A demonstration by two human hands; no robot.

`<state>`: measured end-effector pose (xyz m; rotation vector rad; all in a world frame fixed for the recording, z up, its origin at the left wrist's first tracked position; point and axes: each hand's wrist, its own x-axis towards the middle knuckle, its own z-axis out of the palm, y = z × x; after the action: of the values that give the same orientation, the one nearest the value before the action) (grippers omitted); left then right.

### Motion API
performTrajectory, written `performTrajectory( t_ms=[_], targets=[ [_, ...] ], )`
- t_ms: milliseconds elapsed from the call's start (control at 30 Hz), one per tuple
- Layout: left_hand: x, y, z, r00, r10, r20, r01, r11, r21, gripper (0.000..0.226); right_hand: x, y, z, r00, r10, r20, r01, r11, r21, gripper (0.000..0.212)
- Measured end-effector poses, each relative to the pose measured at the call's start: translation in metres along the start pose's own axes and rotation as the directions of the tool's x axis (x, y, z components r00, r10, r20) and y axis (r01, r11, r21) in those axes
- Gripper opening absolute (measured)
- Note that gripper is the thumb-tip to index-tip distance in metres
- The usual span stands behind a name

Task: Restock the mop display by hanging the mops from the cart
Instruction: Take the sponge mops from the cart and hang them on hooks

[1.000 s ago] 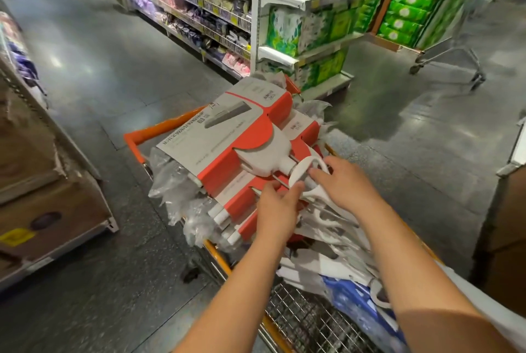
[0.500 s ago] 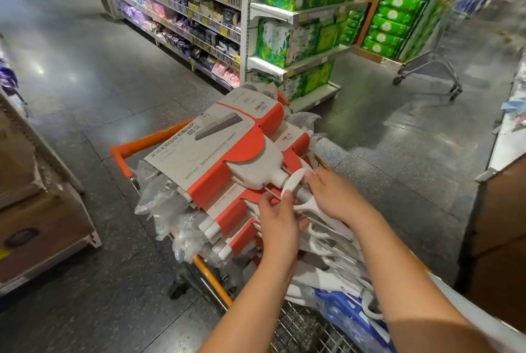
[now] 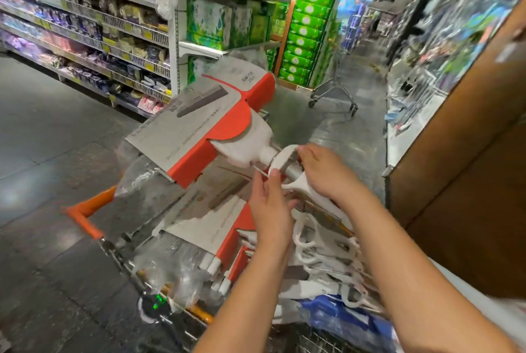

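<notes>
A mop [image 3: 205,124] with a grey and red cardboard sleeve over its flat head is raised above the pile of other packaged mops [image 3: 210,224] in the cart [image 3: 85,214]. My right hand [image 3: 324,173] grips its white handle just below the head. My left hand [image 3: 270,207] is beside it, fingers curled at the white hanger loop on the same handle. White handles and hanger loops of several more mops [image 3: 321,256] lie under my forearms.
An orange cart handle sticks out at the left. Store shelves [image 3: 94,36] and green stacked packs [image 3: 307,31] stand behind. An empty trolley [image 3: 333,96] stands in the aisle. A brown panel [image 3: 469,167] and a display [image 3: 421,90] rise on the right.
The top mop has been lifted off the pile and swung up to the right, both hands rising with it. The view has turned right toward the display.
</notes>
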<state>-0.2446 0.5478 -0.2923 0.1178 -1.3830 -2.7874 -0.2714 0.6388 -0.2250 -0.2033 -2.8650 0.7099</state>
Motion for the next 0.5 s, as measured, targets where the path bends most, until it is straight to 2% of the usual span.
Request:
performTrajectory(
  t_ms=[267,500],
  targets=[
    [0.013,0.070,-0.019,0.964,-0.022,0.264,0.031,0.999,-0.031,0.033,-0.027,-0.072,-0.016,0.959,0.155,-0.237,-0.144,0.988,0.064,0.039],
    [-0.005,0.101,-0.040,0.884,-0.093,0.459,0.082,0.996,0.043,0.034,-0.083,-0.110,-0.010,0.833,0.339,-0.438,-0.261,0.938,0.231,0.037]
  ],
)
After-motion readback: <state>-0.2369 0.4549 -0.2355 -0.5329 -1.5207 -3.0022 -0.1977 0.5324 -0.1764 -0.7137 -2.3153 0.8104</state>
